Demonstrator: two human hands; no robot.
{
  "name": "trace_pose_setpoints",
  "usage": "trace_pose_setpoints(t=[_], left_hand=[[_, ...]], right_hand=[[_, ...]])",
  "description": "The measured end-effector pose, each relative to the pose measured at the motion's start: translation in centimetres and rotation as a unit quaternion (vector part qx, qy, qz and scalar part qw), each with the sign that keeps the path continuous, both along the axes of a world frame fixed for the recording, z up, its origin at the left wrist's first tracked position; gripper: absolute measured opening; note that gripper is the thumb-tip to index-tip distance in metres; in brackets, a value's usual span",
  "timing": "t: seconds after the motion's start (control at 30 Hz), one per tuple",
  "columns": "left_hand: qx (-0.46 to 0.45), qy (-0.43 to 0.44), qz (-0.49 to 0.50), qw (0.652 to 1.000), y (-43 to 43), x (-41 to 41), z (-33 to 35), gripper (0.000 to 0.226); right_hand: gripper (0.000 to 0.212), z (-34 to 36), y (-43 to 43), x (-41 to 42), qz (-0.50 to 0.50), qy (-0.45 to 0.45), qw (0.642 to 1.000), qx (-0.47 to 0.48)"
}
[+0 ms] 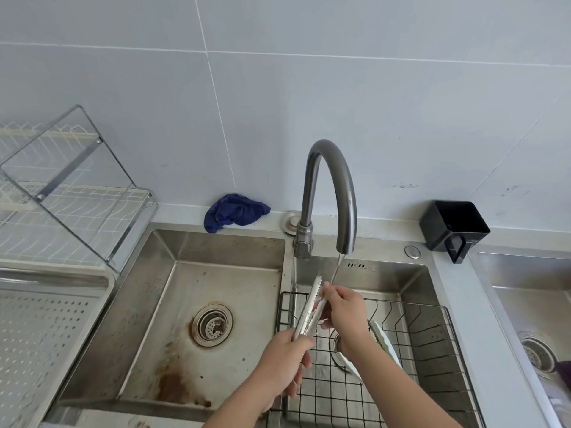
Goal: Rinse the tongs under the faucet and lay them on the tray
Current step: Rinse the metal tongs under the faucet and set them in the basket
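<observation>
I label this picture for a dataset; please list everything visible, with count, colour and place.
tongs: one, silver, under the faucet
faucet: one, dark grey, water running
wire basket: one, black, in the middle sink
white dish: one seen, in the basket, partly hidden
left sink: one, steel, brown stains
right sink: one, steel, far right
tray: one, steel, perforated, far left
dish rack: one, white, clear cover, behind the tray
cloth: one, dark blue, behind the left sink
container: one, black, right of the faucet
left hand: grips the tongs' handle end
right hand: pinches the tongs near the tips
</observation>
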State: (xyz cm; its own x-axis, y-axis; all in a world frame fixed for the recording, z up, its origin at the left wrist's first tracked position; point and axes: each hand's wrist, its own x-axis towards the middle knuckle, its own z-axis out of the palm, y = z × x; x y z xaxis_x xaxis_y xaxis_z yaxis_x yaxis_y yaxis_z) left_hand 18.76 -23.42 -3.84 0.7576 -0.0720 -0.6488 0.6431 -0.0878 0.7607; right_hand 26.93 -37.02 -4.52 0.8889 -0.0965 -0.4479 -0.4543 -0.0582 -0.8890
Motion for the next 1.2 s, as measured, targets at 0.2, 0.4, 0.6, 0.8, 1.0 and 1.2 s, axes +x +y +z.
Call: trace_pose_setpoints(t=[0.2,0.4,0.6,0.8,1.0,1.2], left_hand=[[0.055,-0.016,-0.010,0.998,0.1,0.2,-0.1,0.022],[0.074,-0.028,-0.013,0.997,0.3,0.4,-0.3,0.023],[0.075,-0.030,-0.006,0.997,0.6,0.4,-0.1,0.024],[0.084,-0.039,0.005,0.996,1.0,0.3,-0.4,0.023],[0.071,-0.052,0.009,0.996,1.0,0.1,-0.7,0.023],[-0.097,0.045,0.082,0.991,1.0,0.7,-0.7,0.036]], right_hand=[[0.030,-0.3,-0.4,-0.4,0.033,0.032,0.999,0.029],[0.029,-0.9,-1.0,-0.3,0.011,0.032,0.998,0.046],[0.028,-0.5,-0.8,-0.3,0.035,0.028,0.997,0.068],[0.018,-0.7,-0.3,-0.7,0.056,0.042,0.990,0.121],[0.028,-0.7,-0.3,-0.6,0.013,0.051,0.989,0.140],[0.030,-0.1,-0.1,-0.9,-0.023,0.075,0.941,0.330]])
